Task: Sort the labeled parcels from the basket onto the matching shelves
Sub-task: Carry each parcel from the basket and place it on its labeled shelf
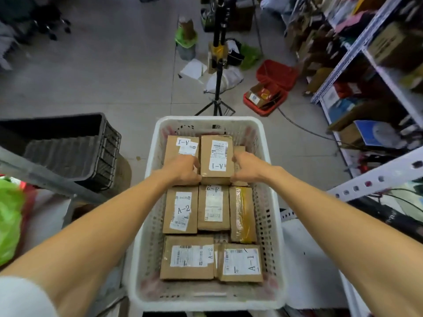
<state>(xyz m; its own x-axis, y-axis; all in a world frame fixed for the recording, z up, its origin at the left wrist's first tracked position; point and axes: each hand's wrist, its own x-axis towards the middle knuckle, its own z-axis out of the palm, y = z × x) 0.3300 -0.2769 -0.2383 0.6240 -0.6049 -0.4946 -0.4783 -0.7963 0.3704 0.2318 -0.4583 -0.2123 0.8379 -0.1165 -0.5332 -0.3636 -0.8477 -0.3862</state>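
My left hand (183, 170) and right hand (249, 168) each grip a side of the A-1 parcel (217, 156), far middle of the white basket (146, 225); other parcels (180, 211) fill basket's near end.

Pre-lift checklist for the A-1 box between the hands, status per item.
1. Label on the brown cardboard parcel reads A-1: ok.
2. Left hand grips the parcel's left side: ok.
3. Right hand grips its right side: ok.
4. Fingertips under the base: cannot tell, they are hidden.
5. Nothing stacked on top of the parcel in the white plastic basket: ok.
6. A-1 shelf found on the white metal shelving: cannot tell, no shelf labels are legible.
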